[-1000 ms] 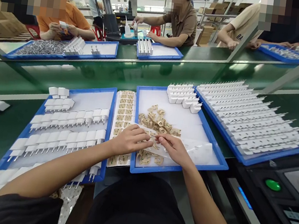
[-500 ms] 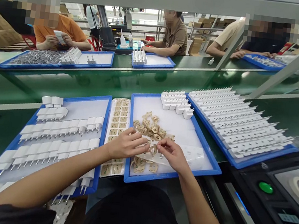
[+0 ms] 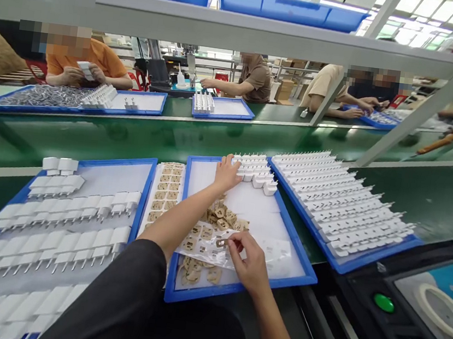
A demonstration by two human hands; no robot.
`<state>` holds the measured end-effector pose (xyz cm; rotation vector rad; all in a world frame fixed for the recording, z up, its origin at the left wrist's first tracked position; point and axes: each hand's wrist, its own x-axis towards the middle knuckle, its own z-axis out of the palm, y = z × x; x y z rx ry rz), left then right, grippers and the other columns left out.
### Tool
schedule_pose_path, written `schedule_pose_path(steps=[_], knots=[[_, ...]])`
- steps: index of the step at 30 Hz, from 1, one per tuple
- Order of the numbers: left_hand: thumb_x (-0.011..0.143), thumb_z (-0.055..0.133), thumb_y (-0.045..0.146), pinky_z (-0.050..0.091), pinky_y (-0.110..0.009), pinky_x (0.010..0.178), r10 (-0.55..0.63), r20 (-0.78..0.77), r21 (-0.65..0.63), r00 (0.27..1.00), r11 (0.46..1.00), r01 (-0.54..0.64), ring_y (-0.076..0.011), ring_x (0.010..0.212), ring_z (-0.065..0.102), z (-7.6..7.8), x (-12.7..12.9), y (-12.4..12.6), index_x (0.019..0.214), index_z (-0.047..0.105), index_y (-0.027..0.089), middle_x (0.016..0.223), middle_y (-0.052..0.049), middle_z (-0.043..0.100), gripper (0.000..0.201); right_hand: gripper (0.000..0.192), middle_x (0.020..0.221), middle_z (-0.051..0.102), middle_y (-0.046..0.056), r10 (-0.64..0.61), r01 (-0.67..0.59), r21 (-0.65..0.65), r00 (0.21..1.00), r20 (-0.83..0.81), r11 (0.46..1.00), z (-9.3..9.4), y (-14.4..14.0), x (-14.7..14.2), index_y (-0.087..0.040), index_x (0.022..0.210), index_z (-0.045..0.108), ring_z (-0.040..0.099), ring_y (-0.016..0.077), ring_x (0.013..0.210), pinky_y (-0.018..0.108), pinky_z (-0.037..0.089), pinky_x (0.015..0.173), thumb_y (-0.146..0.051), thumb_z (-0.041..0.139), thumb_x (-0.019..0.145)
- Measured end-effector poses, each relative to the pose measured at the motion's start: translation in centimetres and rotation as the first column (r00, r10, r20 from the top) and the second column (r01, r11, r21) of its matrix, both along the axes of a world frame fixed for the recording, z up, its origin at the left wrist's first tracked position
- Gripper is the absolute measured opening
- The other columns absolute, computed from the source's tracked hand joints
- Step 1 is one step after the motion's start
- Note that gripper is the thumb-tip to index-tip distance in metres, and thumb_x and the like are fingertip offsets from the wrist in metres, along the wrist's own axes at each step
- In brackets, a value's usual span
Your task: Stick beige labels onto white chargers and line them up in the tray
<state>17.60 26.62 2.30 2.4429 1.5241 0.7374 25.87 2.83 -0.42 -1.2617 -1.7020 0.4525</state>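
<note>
My left hand [image 3: 228,174] reaches to the back of the middle blue tray [image 3: 296,238], at the left end of the grouped white plug adapters [image 3: 257,170]. Its fingers are apart around the end adapter; whether they press on it is hidden. Lower in that tray, my right hand [image 3: 250,261] pinches a small tan sticker [image 3: 222,243] with a cut-out between thumb and fingertips. Under it lies a clear plastic sheet [image 3: 206,249]. A heap of loose tan stickers [image 3: 224,216] sits between my two hands, partly behind my left forearm.
A sheet of tan stickers [image 3: 159,194] lies left of the tray. Rows of white adapters fill a left tray [image 3: 147,193] and a right tray [image 3: 338,268]. A black machine with a green button [image 3: 384,302] stands at right. Co-workers sit across the green bench [image 3: 131,138].
My left hand has left the heap and moved up and away to the white adapters. My right hand stays low in the tray, now holding the sticker alone. The view has tilted upward.
</note>
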Motion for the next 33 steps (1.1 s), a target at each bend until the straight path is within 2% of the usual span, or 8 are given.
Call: schedule_pose_path(steps=[5, 10, 12, 14, 19, 23, 28, 33], knots=[[0.079, 0.076, 0.015, 0.04, -0.048, 0.102, -0.031, 0.117, -0.035, 0.993, 0.999, 0.036, -0.0346, 0.127, 0.044, 0.5, 0.3, -0.8, 0.1, 0.065, 0.017, 0.137, -0.016, 0.049, 0.024, 0.014, 0.081, 0.065, 0.003, 0.014, -0.014, -0.015, 1.0, -0.013, 1.0, 0.2, -0.1, 0.1, -0.023, 0.09, 0.062, 0.059, 0.0176, 0.071, 0.031, 0.05, 0.066, -0.025, 0.051, 0.099], [0.083, 0.076, 0.034, 0.052, -0.04, 0.089, -0.057, 0.279, -0.125, 0.959, 0.988, 0.095, -0.0252, 0.109, 0.06, 3.9, -5.2, -4.5, 0.106, 0.058, 0.019, 0.124, -0.011, 0.058, 0.032, 0.011, 0.083, 0.066, 0.004, 0.043, -0.044, -0.015, 0.997, -0.068, 0.999, 0.3, -0.3, 0.1, -0.023, 0.091, 0.062, 0.059, 0.0176, 0.071, 0.031, 0.05, 0.067, -0.025, 0.054, 0.098], [0.083, 0.074, 0.043, 0.057, -0.036, 0.078, -0.046, 0.487, -0.284, 0.872, 0.936, 0.208, -0.0213, 0.092, 0.066, 5.4, -8.5, -7.5, 0.106, 0.056, 0.019, 0.106, -0.007, 0.064, 0.038, 0.01, 0.084, 0.066, 0.004, 0.068, -0.07, -0.012, 0.993, -0.101, 0.997, 0.2, -0.3, 0.2, -0.023, 0.091, 0.062, 0.059, 0.0177, 0.072, 0.032, 0.05, 0.067, -0.026, 0.055, 0.098], [0.079, 0.076, 0.047, 0.059, -0.035, 0.075, 0.058, 0.718, -0.408, 0.694, 0.842, 0.352, -0.0201, 0.087, 0.068, 6.7, -11.8, -11.2, 0.104, 0.055, 0.019, 0.1, -0.006, 0.066, 0.042, 0.011, 0.086, 0.067, 0.004, 0.09, -0.092, -0.006, 0.985, -0.149, 0.996, 0.1, -0.2, 0.3, -0.023, 0.092, 0.063, 0.06, 0.0182, 0.075, 0.032, 0.051, 0.068, -0.027, 0.055, 0.098], [0.078, 0.081, 0.041, 0.062, -0.032, 0.071, 0.304, 0.828, -0.53, 0.472, 0.698, 0.482, -0.0196, 0.087, 0.07, 8.2, -18.1, -20.9, 0.12, 0.057, 0.027, 0.101, -0.005, 0.067, 0.051, 0.011, 0.091, 0.067, 0.006, 0.143, -0.157, -0.024, 0.944, -0.296, 0.987, 1.1, -0.1, -0.2, -0.023, 0.092, 0.064, 0.063, 0.0205, 0.086, 0.034, 0.052, 0.075, -0.029, 0.057, 0.099], [0.077, 0.081, 0.048, 0.064, -0.033, 0.07, 0.355, 0.845, -0.52, 0.401, 0.722, 0.457, -0.0246, 0.095, 0.07, 7.3, -19.9, -25.7, 0.121, 0.064, 0.027, 0.115, -0.01, 0.065, 0.051, 0.013, 0.09, 0.067, 0.006, 0.378, -0.412, 0.012, 0.825, -0.421, 0.911, 4.1, -1.6, -2.7, -0.025, 0.091, 0.062, 0.064, 0.0212, 0.085, 0.036, 0.054, 0.076, -0.032, 0.057, 0.099], [0.073, 0.088, 0.038, 0.063, -0.036, 0.082, 0.264, 0.913, -0.365, 0.311, 0.87, 0.331, -0.023, 0.101, 0.068, 3.9, -19.4, -28.6, 0.108, 0.061, 0.026, 0.115, -0.008, 0.064, 0.046, 0.009, 0.089, 0.071, 0.005, 0.685, -0.728, 0.092, 0.585, -0.434, 0.679, 6.7, -3.6, -6.9, -0.026, 0.094, 0.064, 0.066, 0.0202, 0.083, 0.035, 0.054, 0.077, -0.031, 0.058, 0.099], [0.084, 0.079, 0.035, 0.058, -0.036, 0.092, 0.164, 0.933, -0.25, 0.32, 0.935, 0.252, -0.0228, 0.115, 0.065, 1.0, -18.8, -29.7, 0.109, 0.054, 0.027, 0.127, -0.009, 0.062, 0.036, 0.006, 0.087, 0.067, 0.003, 0.617, -0.67, 0.061, 0.64, -0.458, 0.74, 5.3, -3.5, -8.7, -0.026, 0.095, 0.064, 0.064, 0.0181, 0.082, 0.033, 0.052, 0.078, -0.026, 0.058, 0.098]])
